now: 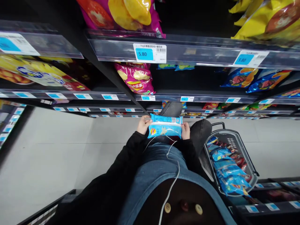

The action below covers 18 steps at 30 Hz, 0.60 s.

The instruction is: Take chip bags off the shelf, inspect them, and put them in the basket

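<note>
A light blue bag of chips (165,129) lies sideways between my two hands, above my lap, with its back seam turned up. My left hand (143,125) grips its left end, thumb on top. At the opposite end, the fingers of my right hand (185,130) are closed on the edge of the bag. A white cable (173,181) runs down my front, passing below the bag. Right of my knee stands a grey shopping basket (249,156) holding several blue bags (228,167) and some red packets (239,160).
Shelves of snack bags rise in front, with a clear-fronted shelf edge (199,47) carrying price tags. A magenta chip bag (136,78) sits on a lower shelf. Behind the basket is another shelf (283,203). Pale floor tiles (105,137) extend to the left.
</note>
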### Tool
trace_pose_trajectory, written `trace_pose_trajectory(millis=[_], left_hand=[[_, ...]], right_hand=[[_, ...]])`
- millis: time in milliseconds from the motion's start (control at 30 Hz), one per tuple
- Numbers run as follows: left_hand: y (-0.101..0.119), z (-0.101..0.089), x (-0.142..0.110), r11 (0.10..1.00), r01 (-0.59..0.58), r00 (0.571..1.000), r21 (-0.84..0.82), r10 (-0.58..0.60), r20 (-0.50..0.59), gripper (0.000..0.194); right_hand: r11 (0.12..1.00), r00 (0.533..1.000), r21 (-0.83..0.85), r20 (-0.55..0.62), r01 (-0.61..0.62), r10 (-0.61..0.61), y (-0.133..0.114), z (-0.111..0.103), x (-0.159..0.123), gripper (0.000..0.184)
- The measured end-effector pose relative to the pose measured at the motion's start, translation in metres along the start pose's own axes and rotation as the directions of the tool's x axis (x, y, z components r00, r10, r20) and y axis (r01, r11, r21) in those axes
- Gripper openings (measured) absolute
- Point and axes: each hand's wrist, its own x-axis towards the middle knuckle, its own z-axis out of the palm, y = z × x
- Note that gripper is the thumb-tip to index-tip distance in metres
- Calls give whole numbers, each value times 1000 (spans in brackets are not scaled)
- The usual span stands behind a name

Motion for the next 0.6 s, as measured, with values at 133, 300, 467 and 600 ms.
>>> trace_pose_trajectory(millis=[133, 300, 467, 600], left_hand=[[1, -3, -6, 997, 48, 998, -55, -49, -25, 46], [4, -5, -18, 988, 148, 988, -41, -146, 49, 47], [26, 3, -13, 970, 200, 978, -136, -205, -24, 43], [54, 18, -5, 993, 88, 990, -75, -79, 120, 40]], right_hand=[[998, 999, 36, -12, -45, 46, -7, 1, -4, 19], [987, 993, 116, 18, -114, 113, -18, 8, -9, 23], [965, 989, 221, 66, -143, 132, -31, -8, -7, 33], [967, 996, 256, 89, -11, -12, -57, -53, -27, 37]])
